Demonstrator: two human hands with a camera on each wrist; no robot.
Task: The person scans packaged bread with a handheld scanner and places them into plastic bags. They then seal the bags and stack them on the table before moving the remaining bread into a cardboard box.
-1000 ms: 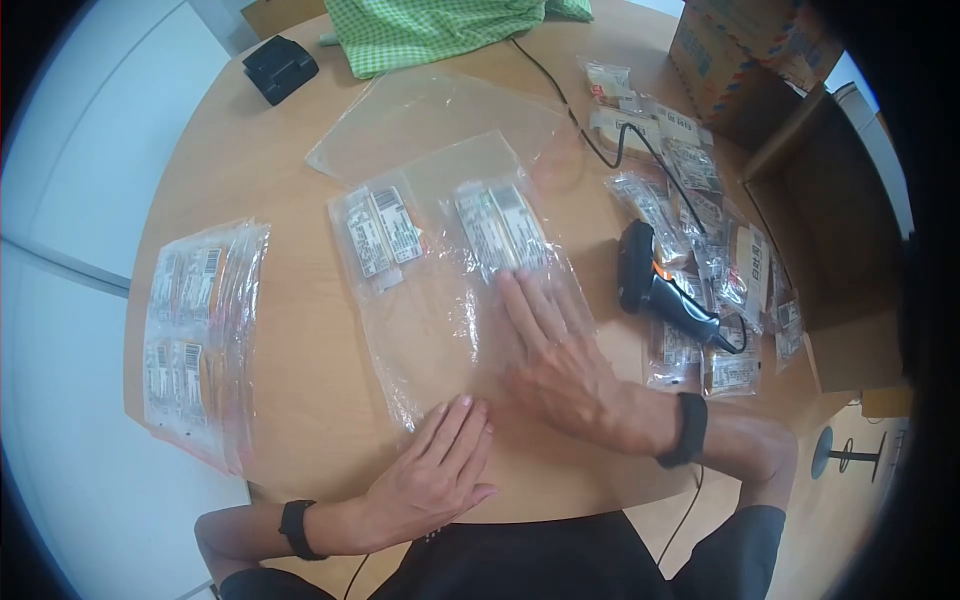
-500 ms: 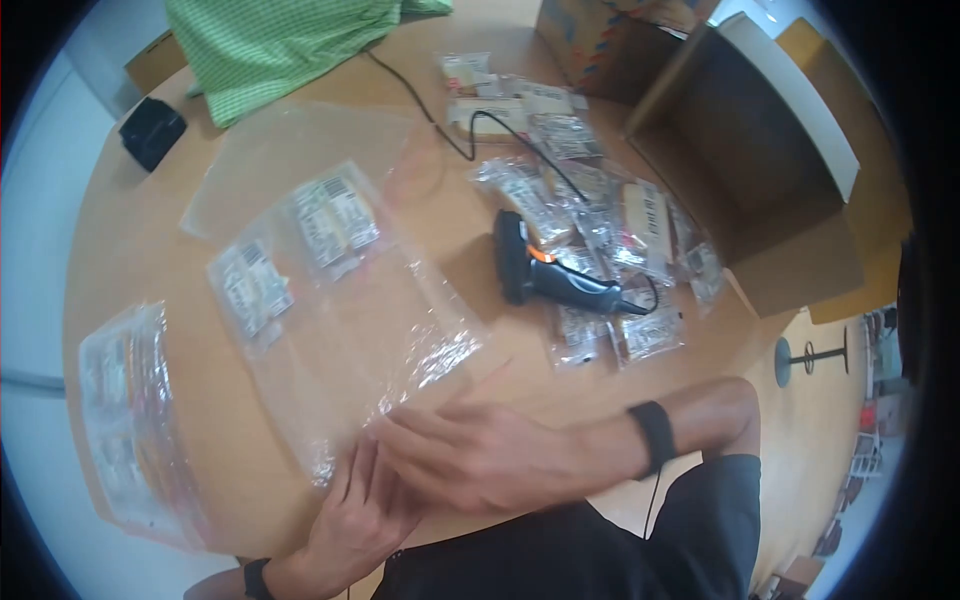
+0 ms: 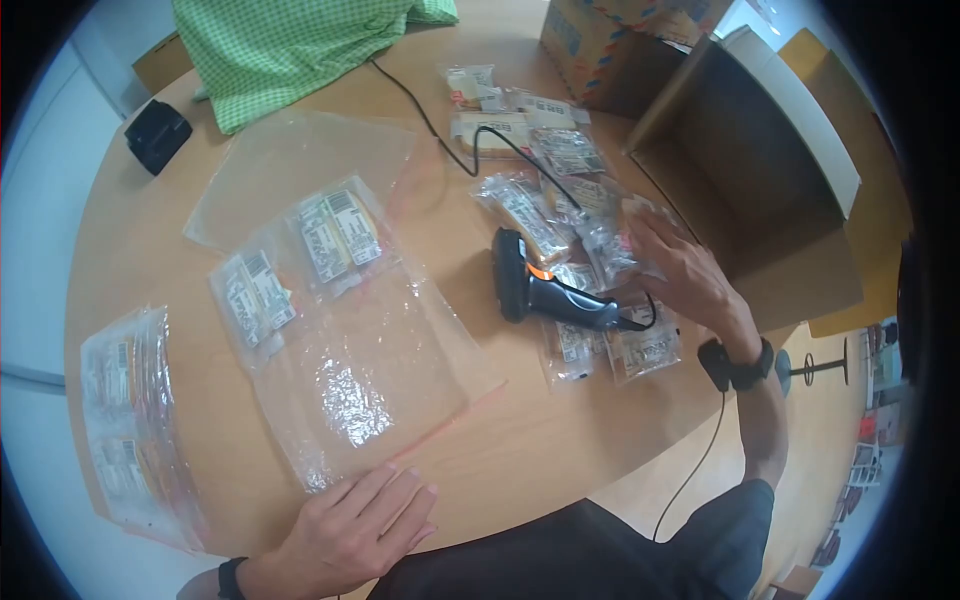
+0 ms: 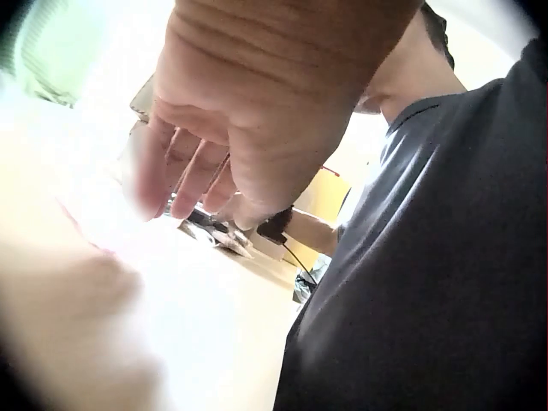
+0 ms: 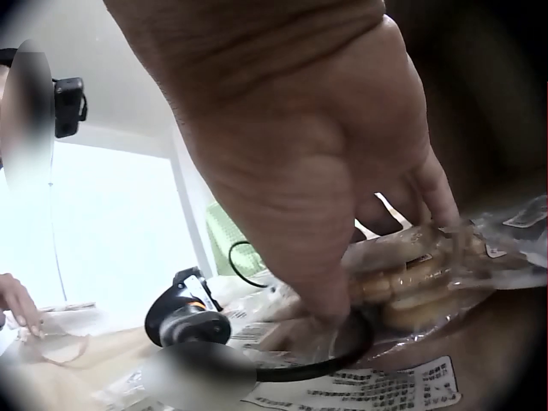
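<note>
In the head view, my right hand (image 3: 690, 275) reaches into the pile of packaged bread on the right. Its thumb and fingers are around a clear-wrapped bread packet (image 5: 411, 282), which the hand partly covers from above. My left hand (image 3: 350, 525) rests near the table's front edge, fingers straight, by the lower edge of a large clear plastic bag (image 3: 330, 400). Two labelled bread packets, one on the left (image 3: 252, 297) and one on the right (image 3: 340, 235), lie at the far end of that bag. A black barcode scanner (image 3: 560, 300) lies over the pile, left of my right hand.
A stack of filled clear bags (image 3: 125, 420) lies at the left. Behind the large bag is another clear sheet (image 3: 300, 150). An open cardboard box (image 3: 740, 150) stands at the right, a green checked cloth (image 3: 300, 60) and black device (image 3: 158, 137) at the back. The scanner's cable (image 3: 430, 120) crosses the table.
My right hand has moved from the large bag, past my left hand at its near edge, over to the bread pile. My left hand stays by the bag's near edge. The head view has swung right.
</note>
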